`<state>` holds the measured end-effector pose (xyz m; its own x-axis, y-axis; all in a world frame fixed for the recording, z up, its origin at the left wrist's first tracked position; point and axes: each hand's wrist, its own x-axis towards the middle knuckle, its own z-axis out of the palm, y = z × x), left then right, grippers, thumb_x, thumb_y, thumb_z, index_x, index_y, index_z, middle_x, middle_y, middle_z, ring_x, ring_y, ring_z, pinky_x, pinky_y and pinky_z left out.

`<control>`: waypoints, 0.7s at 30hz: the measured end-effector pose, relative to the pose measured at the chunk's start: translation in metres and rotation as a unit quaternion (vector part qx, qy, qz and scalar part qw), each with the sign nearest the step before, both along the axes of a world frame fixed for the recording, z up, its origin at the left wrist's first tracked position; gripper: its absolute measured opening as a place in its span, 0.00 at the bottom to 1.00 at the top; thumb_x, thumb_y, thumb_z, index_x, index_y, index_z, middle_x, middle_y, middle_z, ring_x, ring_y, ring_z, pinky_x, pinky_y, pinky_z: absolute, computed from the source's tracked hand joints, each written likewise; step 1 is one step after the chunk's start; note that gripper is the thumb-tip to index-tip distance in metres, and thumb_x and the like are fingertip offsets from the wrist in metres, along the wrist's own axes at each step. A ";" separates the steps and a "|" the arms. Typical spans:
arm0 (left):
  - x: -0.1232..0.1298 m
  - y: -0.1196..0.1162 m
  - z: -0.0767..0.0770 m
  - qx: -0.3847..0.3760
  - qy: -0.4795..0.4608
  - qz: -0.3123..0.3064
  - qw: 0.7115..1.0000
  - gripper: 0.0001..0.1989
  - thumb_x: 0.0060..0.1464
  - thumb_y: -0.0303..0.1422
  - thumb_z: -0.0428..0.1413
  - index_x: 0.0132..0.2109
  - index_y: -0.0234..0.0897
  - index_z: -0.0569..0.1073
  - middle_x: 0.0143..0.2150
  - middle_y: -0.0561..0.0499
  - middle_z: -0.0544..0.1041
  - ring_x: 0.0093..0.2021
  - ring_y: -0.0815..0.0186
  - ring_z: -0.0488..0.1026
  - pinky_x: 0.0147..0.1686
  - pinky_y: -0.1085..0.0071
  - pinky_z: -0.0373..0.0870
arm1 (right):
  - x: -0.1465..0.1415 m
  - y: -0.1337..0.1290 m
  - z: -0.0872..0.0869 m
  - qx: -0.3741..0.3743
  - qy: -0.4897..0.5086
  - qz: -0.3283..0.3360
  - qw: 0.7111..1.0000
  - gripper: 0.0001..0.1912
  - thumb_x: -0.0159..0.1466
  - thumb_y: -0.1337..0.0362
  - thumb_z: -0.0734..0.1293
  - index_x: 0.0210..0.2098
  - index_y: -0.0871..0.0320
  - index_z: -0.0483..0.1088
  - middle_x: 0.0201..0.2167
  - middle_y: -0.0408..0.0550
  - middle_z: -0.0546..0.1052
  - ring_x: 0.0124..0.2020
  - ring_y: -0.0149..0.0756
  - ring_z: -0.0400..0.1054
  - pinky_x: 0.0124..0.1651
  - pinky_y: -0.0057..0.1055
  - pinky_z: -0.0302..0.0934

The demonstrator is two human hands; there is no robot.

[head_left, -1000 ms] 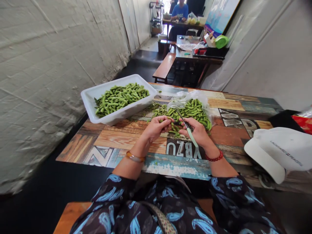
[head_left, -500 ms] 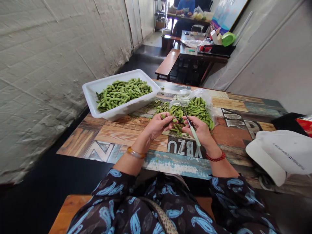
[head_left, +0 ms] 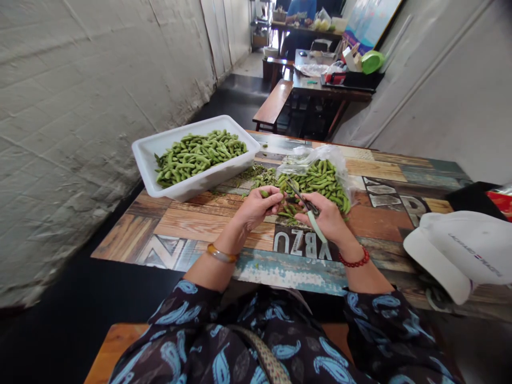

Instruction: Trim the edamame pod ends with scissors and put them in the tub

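My left hand [head_left: 261,208] is closed on a green edamame pod [head_left: 264,194], held between thumb and fingers; whether it holds more than one I cannot tell. In my right hand [head_left: 327,217] is a pair of scissors [head_left: 316,226] with pale green handles. Their dark blades point up and to the left, close to the left fingertips. Just beyond both hands, a heap of edamame pods [head_left: 326,178] spills from a clear plastic bag [head_left: 342,160]. Small green trimmings [head_left: 258,173] lie beside the heap.
A white plastic tub [head_left: 196,186] of edamame pods stands at the left of the patterned table [head_left: 224,213]. On the right lies a white cap [head_left: 460,250]. Farther back are a bench [head_left: 274,102], another table [head_left: 302,74] and a person in blue [head_left: 302,8].
The scissors have turned, their blades slanting further left toward the left hand. My left hand has shifted slightly and stays closed on the pod. The camera view has moved a little.
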<state>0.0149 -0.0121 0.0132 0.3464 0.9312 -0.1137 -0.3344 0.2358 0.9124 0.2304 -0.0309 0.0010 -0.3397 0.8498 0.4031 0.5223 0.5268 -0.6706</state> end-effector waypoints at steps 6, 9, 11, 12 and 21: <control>0.000 0.000 -0.002 0.011 0.010 -0.023 1.000 0.18 0.44 0.40 0.69 0.32 0.31 0.72 0.25 0.54 0.73 0.19 0.79 0.62 0.19 0.80 0.51 | 0.002 -0.001 -0.001 0.043 -0.043 0.026 0.998 0.24 0.60 0.56 0.73 0.53 0.56 0.70 0.44 0.53 0.75 0.44 0.44 0.72 0.48 0.42 0.69; 0.002 -0.001 -0.003 0.016 0.028 -0.046 0.998 0.18 0.45 0.40 0.68 0.34 0.30 0.75 0.24 0.54 0.72 0.19 0.79 0.61 0.18 0.79 0.49 | 0.001 -0.001 -0.002 0.033 -0.052 0.034 0.998 0.27 0.59 0.56 0.74 0.55 0.55 0.69 0.45 0.54 0.74 0.46 0.45 0.71 0.50 0.43 0.69; 0.003 -0.001 -0.005 0.020 0.036 -0.061 0.997 0.18 0.45 0.40 0.68 0.36 0.29 0.76 0.24 0.53 0.72 0.19 0.79 0.61 0.18 0.79 0.48 | 0.001 -0.001 -0.003 0.033 -0.052 0.038 0.997 0.28 0.58 0.57 0.75 0.56 0.56 0.68 0.46 0.54 0.74 0.46 0.46 0.71 0.51 0.44 0.68; 0.004 -0.001 -0.005 0.021 0.038 -0.065 0.997 0.18 0.45 0.40 0.68 0.36 0.30 0.76 0.25 0.53 0.73 0.19 0.79 0.61 0.18 0.78 0.48 | 0.000 -0.001 -0.003 0.034 -0.051 0.039 0.997 0.28 0.58 0.57 0.75 0.55 0.56 0.68 0.46 0.55 0.74 0.47 0.46 0.71 0.51 0.44 0.68; 0.004 0.000 -0.005 0.019 0.055 -0.054 0.997 0.18 0.44 0.41 0.68 0.34 0.29 0.76 0.24 0.53 0.72 0.18 0.79 0.60 0.19 0.78 0.48 | -0.001 -0.002 -0.001 0.030 -0.067 0.039 0.997 0.22 0.62 0.57 0.72 0.54 0.54 0.70 0.41 0.52 0.75 0.41 0.43 0.71 0.44 0.38 0.68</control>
